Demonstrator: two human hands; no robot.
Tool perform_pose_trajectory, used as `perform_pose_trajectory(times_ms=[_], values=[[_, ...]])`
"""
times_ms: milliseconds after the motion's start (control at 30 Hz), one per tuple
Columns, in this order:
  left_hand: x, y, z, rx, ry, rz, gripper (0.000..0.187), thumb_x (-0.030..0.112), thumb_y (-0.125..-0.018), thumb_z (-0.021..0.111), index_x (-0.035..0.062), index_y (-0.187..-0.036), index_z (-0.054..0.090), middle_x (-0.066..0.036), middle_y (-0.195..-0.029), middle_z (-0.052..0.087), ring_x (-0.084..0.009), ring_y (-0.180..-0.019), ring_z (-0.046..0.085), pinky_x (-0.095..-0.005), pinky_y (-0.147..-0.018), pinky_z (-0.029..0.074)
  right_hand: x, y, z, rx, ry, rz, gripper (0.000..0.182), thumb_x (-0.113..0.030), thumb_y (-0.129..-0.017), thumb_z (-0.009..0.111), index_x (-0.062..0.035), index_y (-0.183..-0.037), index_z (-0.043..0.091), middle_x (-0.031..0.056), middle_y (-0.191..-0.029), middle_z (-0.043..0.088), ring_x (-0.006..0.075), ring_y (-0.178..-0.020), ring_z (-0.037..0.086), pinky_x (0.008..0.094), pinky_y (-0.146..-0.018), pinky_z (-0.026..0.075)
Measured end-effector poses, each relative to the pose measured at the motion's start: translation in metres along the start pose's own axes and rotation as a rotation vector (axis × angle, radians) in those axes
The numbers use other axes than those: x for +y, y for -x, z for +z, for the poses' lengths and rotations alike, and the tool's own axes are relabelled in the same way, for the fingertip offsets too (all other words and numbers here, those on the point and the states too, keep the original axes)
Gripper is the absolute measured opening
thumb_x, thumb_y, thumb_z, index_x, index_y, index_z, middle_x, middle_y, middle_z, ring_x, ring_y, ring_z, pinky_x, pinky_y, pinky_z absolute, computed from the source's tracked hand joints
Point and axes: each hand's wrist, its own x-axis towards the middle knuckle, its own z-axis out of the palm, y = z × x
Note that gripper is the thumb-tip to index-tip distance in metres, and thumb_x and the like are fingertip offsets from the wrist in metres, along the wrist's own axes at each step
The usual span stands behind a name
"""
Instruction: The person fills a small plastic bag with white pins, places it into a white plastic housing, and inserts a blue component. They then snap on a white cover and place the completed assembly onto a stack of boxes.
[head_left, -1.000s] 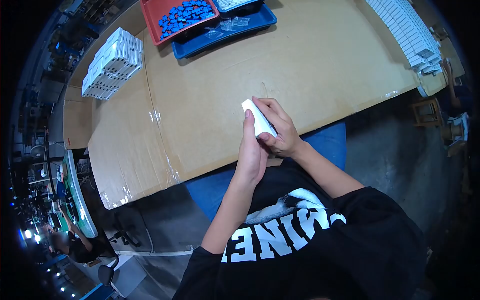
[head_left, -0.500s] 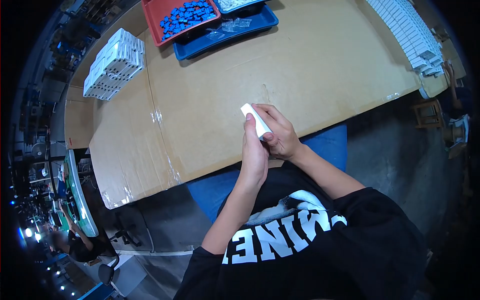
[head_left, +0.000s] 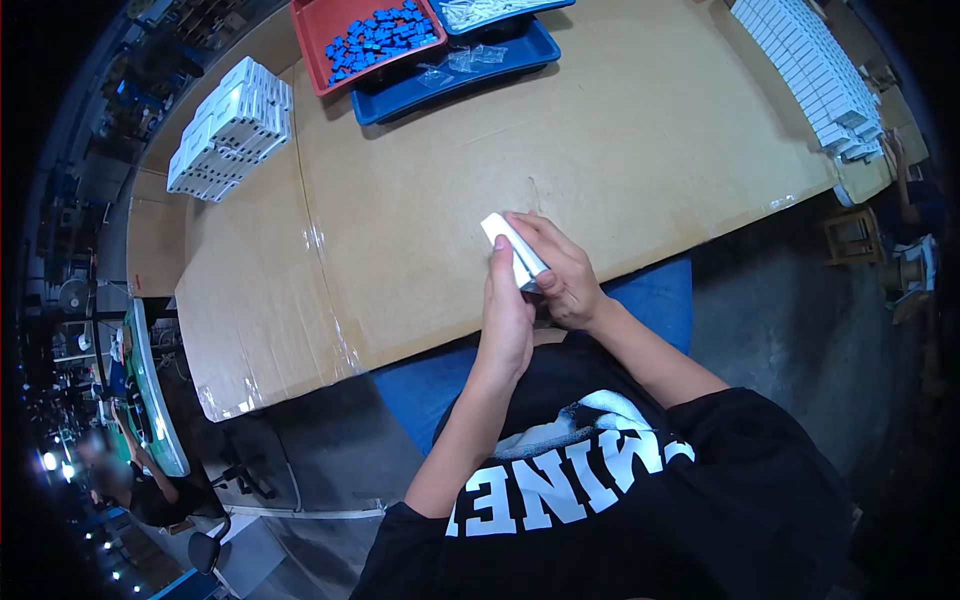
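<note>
While both hands pinch one small white box (head_left: 512, 250), left hand (head_left: 507, 310) and right hand (head_left: 562, 272) over the counter (head_left: 620, 130), finished white boxes (head_left: 232, 125) sit stacked far-left, so packing appears midway.

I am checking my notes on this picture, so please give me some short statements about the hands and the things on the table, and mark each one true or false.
1. Both hands hold one small white box above the near edge of the table. True: the left hand and the right hand both have a grip on it.
2. The red tray holds small blue pieces. True.
3. The red tray is to the right of the blue tray. False: it is on the blue tray's left.
4. The table top is bare metal. False: it is covered with brown cardboard.
5. A stack of white boxes lies at the far left of the table. True.
</note>
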Motion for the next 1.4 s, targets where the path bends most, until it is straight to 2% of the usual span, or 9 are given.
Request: perform_pose_trajectory(times_ms=[100,267,367,433,667,733,967,1033,1400], values=[[0.005,-0.002,-0.008,0.057,-0.101,0.095,0.063,0.055,-0.109,0.043,0.0044,-0.147,0.043,-0.011,-0.133,0.057,-0.0184,-0.12,0.058,-0.0353,-0.104,0.047,-0.007,-0.008,-0.002,0.046,-0.293,0.158,0.079,-0.062,-0.107,0.038,0.004,-0.15,0.048,0.0229,-0.15,0.052,0.0361,-0.137,0.053,0.0405,-0.117,0.038],[0.008,-0.013,-0.028,0.073,-0.293,0.372,0.064,0.042,-0.112,0.039,0.0011,-0.16,0.029,-0.017,-0.142,0.05,-0.0221,-0.129,0.051,-0.0355,-0.11,0.041,-0.024,-0.007,0.006,-0.087,-0.248,0.311,0.052,-0.023,-0.105,0.062,0.0037,-0.148,0.052,0.0214,-0.153,0.051,0.0314,-0.141,0.052,0.0397,-0.116,0.041],[0.012,-0.007,-0.024,0.087,-0.337,0.461,0.065,0.04,-0.113,0.039,0.0033,-0.164,0.021,-0.019,-0.151,0.043,-0.0239,-0.138,0.043,-0.0359,-0.117,0.033,-0.041,-0.008,0.015,-0.07,-0.419,0.432,0.05,-0.022,-0.104,0.063,0.0041,-0.146,0.054,0.0222,-0.151,0.053,0.0326,-0.14,0.053,0.0396,-0.116,0.042],[0.012,-0.006,-0.02,0.123,-0.343,0.461,0.064,0.04,-0.113,0.039,0.0046,-0.164,0.022,-0.019,-0.154,0.04,-0.025,-0.142,0.039,-0.0364,-0.119,0.03,-0.041,-0.006,0.02,-0.063,-0.338,0.368,0.049,-0.021,-0.104,0.062,0.0042,-0.145,0.054,0.0231,-0.15,0.054,0.0332,-0.14,0.053,0.039,-0.115,0.043],[0.014,-0.003,-0.018,0.09,-0.324,0.541,0.07,0.047,-0.112,0.042,0.0059,-0.165,0.021,-0.016,-0.154,0.04,-0.0193,-0.133,0.044,-0.0332,-0.114,0.035,-0.049,-0.01,0.021,-0.063,-0.247,0.32,0.049,-0.018,-0.105,0.06,0.0044,-0.148,0.052,0.0252,-0.153,0.052,0.0349,-0.141,0.053,0.0386,-0.115,0.043],[0.014,-0.005,-0.018,0.068,-0.376,0.61,0.076,0.054,-0.111,0.039,0.0051,-0.165,0.018,-0.014,-0.14,0.049,-0.0201,-0.129,0.049,-0.034,-0.112,0.038,-0.049,-0.011,0.021,-0.063,-0.208,0.219,0.05,-0.016,-0.105,0.058,0.0043,-0.15,0.049,0.026,-0.154,0.05,0.0356,-0.141,0.053,0.0376,-0.112,0.046],[0.01,-0.006,-0.023,0.008,-0.342,0.646,0.078,0.055,-0.11,0.042,0.0044,-0.165,0.018,-0.012,-0.136,0.051,-0.0186,-0.129,0.049,-0.0328,-0.113,0.037,-0.045,-0.007,0.018,-0.087,-0.141,0.129,0.05,-0.014,-0.106,0.056,0.006,-0.151,0.047,0.0285,-0.152,0.051,0.0389,-0.139,0.054,0.0372,-0.108,0.049],[0.008,-0.006,-0.025,-0.006,-0.34,0.651,0.076,0.05,-0.11,0.046,0.0054,-0.166,0.018,-0.016,-0.152,0.041,-0.0199,-0.133,0.044,-0.0338,-0.114,0.034,-0.047,-0.006,0.019,-0.078,-0.125,0.136,0.049,-0.012,-0.106,0.054,0.0077,-0.15,0.047,0.0299,-0.151,0.051,0.0401,-0.138,0.055,0.0382,-0.108,0.049],[0.0,-0.013,-0.031,-0.018,-0.296,0.651,0.076,0.05,-0.11,0.045,0.0049,-0.165,0.019,-0.014,-0.141,0.046,-0.0199,-0.125,0.047,-0.0332,-0.111,0.036,-0.044,-0.003,0.028,-0.04,-0.05,0.107,0.046,-0.011,-0.108,0.05,0.0096,-0.149,0.047,0.0313,-0.148,0.053,0.0406,-0.138,0.055,0.0392,-0.11,0.048]])
